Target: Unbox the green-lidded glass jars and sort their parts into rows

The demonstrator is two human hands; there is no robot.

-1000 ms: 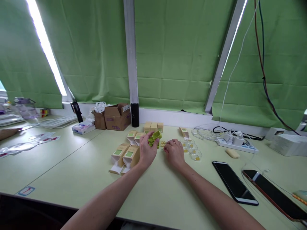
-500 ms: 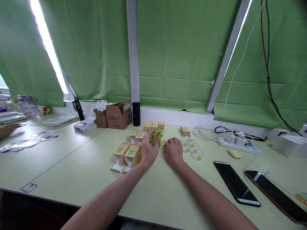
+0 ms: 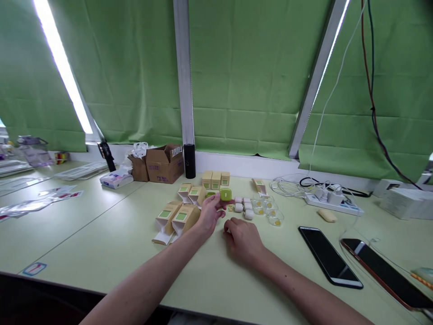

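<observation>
My left hand (image 3: 210, 216) pinches a small green rounded-square case (image 3: 225, 194) between thumb and fingers, above the table. Another green piece (image 3: 210, 194) shows just behind those fingers. My right hand (image 3: 241, 234) rests low over the table to the right, fingers curled; whatever they hold, if anything, is hidden. Small white rounded blocks (image 3: 249, 214) sit beyond it, with tiny yellowish pieces (image 3: 230, 208) left of them. Clear plastic shells (image 3: 276, 218) with yellow bits lie further right. Left of my left hand lie kraft boxes (image 3: 186, 217) with green labels and opened white-lined flaps.
Closed kraft boxes (image 3: 215, 180) stand at the back near a black cylinder (image 3: 190, 161) and a brown carton (image 3: 164, 164). To the right are a power strip (image 3: 333, 205) with tangled cables, a beige oval object (image 3: 327, 215), a phone (image 3: 329, 257) and a second phone (image 3: 385, 274).
My left hand has turned, so the green case now shows as a closed rounded square. My right hand has drawn back toward me, uncovering the white blocks. The view has shifted slightly.
</observation>
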